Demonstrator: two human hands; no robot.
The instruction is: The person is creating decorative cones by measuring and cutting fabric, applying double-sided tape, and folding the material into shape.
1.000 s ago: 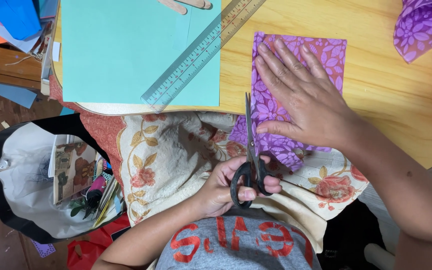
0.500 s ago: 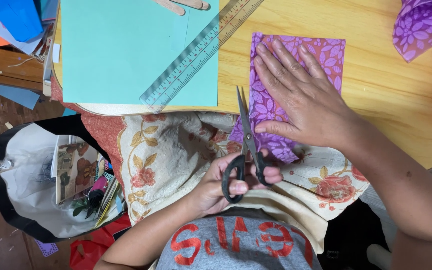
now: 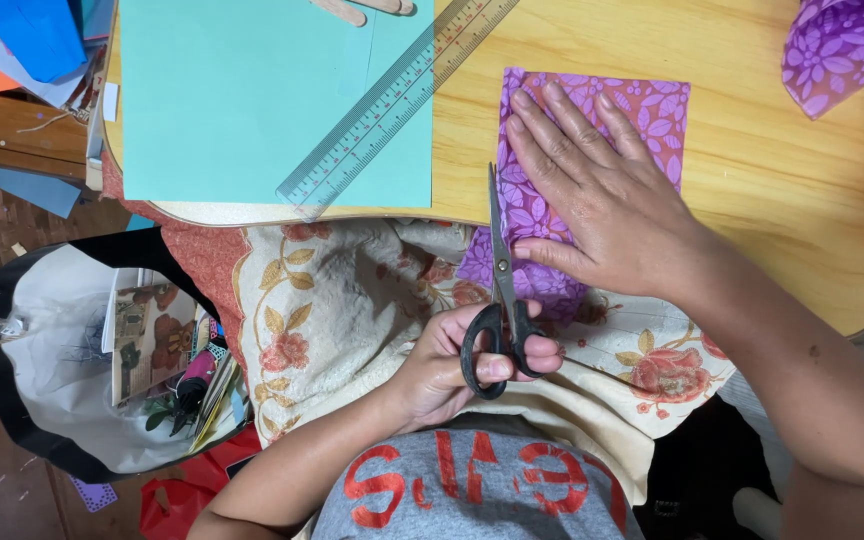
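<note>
left hand [image 3: 452,365]: curled through black scissors [image 3: 497,300] handles, blades upright along purple sheet's left edge
right hand [image 3: 602,200]: flat, fingers spread, pressing purple sheet [image 3: 652,110] overhanging table edge [image 3: 812,300]
beyond: clear ruler [image 3: 392,105] slanting over teal paper [image 3: 242,100]; bare wood rightward

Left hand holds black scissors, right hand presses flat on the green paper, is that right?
Not quite. The head view shows the right hand flat on the purple cloth, not the green paper. The left hand does hold the black scissors.

Purple leaf-print fabric [image 3: 642,110], teal paper [image 3: 242,100], black-handled scissors [image 3: 497,310].
</note>
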